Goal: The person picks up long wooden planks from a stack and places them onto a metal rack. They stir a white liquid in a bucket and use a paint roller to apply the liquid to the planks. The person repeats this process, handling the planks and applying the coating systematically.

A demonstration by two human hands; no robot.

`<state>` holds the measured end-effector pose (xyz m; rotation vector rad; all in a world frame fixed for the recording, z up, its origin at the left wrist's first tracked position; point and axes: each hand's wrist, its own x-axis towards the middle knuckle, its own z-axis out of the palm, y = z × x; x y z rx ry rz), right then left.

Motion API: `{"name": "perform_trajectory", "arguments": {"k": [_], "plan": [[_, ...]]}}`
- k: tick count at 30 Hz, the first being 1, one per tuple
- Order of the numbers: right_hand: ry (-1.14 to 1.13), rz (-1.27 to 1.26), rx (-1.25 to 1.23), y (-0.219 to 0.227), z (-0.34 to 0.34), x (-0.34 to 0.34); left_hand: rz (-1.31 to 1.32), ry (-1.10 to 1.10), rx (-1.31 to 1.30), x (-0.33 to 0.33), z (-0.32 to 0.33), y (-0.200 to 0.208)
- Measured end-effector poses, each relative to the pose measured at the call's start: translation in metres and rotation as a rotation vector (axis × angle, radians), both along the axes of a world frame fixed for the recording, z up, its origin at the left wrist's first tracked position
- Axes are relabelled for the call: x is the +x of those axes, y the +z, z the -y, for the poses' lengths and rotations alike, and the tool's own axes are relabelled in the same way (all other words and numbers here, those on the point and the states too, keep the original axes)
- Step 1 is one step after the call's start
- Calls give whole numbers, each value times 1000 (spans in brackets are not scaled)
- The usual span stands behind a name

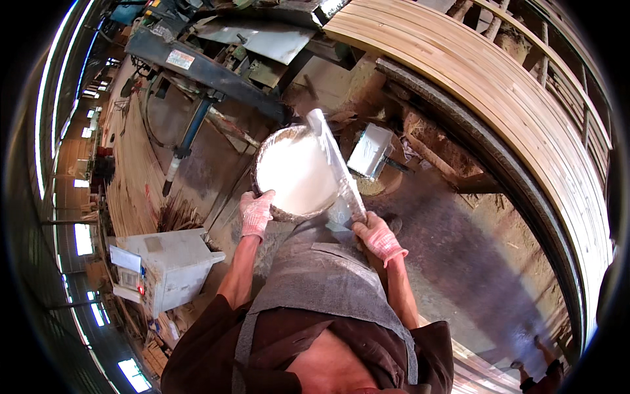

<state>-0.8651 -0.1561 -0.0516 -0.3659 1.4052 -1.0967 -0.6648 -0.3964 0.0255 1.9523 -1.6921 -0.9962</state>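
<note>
A round bucket [261, 161] with a rough, crusted rim is in front of me, full of a white liquid [295, 174]. My left hand [256, 213], in a pinkish-white knit glove, is closed on its near left rim. In a matching glove, my right hand [377, 236] grips the near end of a long, flat, whitish stick [338, 161]. The stick slants across the right side of the bucket, its far end past the far rim. Whether it rests on the rim I cannot tell. A grey apron [315, 269] lies below the bucket.
Laminated wood strips [459, 59] curve along the right on a dark rail. A pale box [371, 151] stands beyond the bucket. Machinery [203, 72] occupies the far left, a white cabinet [174, 262] the near left. Another person's arm [545, 358] shows at lower right.
</note>
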Motion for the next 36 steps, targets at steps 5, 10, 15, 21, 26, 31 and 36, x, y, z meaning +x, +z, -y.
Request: {"name": "perform_trajectory", "arguments": {"k": [5, 10, 15, 21, 26, 31, 36], "plan": [[278, -498, 123, 19, 28, 20, -13, -96, 95, 38, 78, -40], [494, -665, 304, 27, 69, 46, 74, -194, 306, 52, 172, -105], [558, -488, 486, -12, 144, 84, 341, -394, 268, 54, 232, -176], [275, -74, 278, -29, 259, 98, 57, -590, 414, 51, 296, -229], [392, -653, 424, -89, 320, 65, -15, -744, 589, 29, 380, -283], [278, -1137, 890, -223, 333, 23, 214, -808, 345, 74, 416, -424], [-28, -1025, 1134, -303, 346, 6, 42, -837, 461, 64, 424, -373]]}}
